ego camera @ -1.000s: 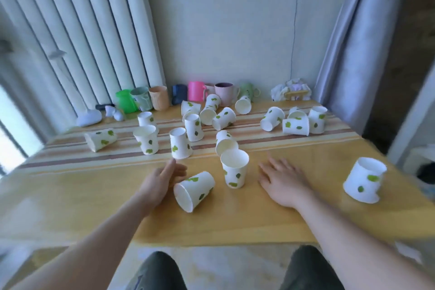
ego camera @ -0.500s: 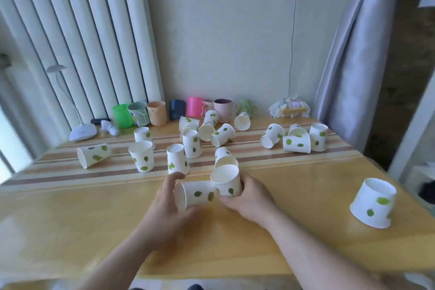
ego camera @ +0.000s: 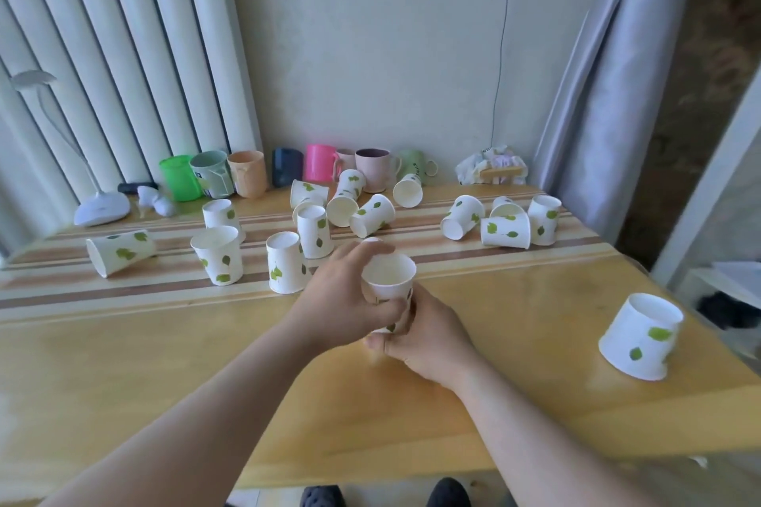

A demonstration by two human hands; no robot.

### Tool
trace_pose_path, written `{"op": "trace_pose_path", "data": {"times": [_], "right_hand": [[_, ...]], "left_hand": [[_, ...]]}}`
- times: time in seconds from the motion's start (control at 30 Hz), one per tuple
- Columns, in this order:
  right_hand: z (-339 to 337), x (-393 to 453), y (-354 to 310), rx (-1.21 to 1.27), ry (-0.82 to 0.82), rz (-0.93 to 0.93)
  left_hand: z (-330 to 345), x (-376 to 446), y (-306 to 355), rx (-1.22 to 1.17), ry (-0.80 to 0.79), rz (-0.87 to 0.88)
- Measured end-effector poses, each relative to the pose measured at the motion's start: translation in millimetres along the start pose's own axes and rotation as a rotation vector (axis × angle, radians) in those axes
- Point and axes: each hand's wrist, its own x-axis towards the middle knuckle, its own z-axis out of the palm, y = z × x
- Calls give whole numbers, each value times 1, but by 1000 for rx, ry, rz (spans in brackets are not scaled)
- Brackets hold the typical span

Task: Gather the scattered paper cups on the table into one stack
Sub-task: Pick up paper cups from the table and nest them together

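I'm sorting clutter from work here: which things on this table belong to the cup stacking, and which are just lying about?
Part of the job:
- nested cups held by left hand and right hand
- scattered paper cups
- lone cup near the right edge

Lying about:
- coloured mugs
- desk lamp
- crumpled bundle

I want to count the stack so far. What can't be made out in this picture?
Head view only:
- Cups in hand: the left hand and right hand cover the walls, so the number nested is unclear.
- Cup behind them: only a sliver shows past the left fingers.
- Mugs at the back: partly hidden by paper cups.
- Feet at the bottom edge: cut off.
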Motion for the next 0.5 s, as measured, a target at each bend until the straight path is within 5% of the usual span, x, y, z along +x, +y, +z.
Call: {"op": "trace_pose_path", "data": {"times": [0.2,0.33,0.5], "right_hand": [[-3,-5,-3,-24,5,-38],[-18,-11,3,-68,-81,-10],[-88,-33,9,-521,-136,-36]], "left_hand": [[29,-15,-29,-307,-69,-140],[41,-21,-40,-268,-105,-230],[43,-20,-41,-262,-119,-250]]}}
